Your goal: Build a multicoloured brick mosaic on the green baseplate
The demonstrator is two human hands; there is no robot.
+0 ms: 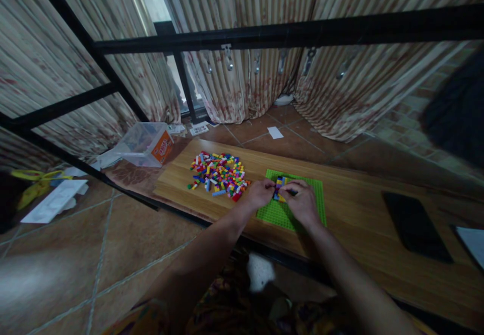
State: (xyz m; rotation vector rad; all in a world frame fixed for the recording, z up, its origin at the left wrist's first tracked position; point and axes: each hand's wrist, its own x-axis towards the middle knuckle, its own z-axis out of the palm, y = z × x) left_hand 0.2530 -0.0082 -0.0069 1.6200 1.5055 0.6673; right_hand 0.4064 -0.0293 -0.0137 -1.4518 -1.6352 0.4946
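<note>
A green studded baseplate (318,194) lies on the wooden table in front of me. On it stands a small block of joined building bricks (280,181) in purple, blue and yellow. My left hand (260,193) is closed at the block's left side, its fingertips pressed against the bricks. From the right, my right hand (302,203) pinches at the same block with bent fingers and covers part of it. Any single small brick between the fingertips is too small to make out. To the left lies a spread pile of loose toy bricks (221,173) in many colours.
The low wooden table (355,214) carries a dark flat device (416,226) at the right. A clear plastic box (141,143) with an orange label sits on the tiled floor at the left. A black metal bar (264,37) with hooks crosses before striped curtains (242,2).
</note>
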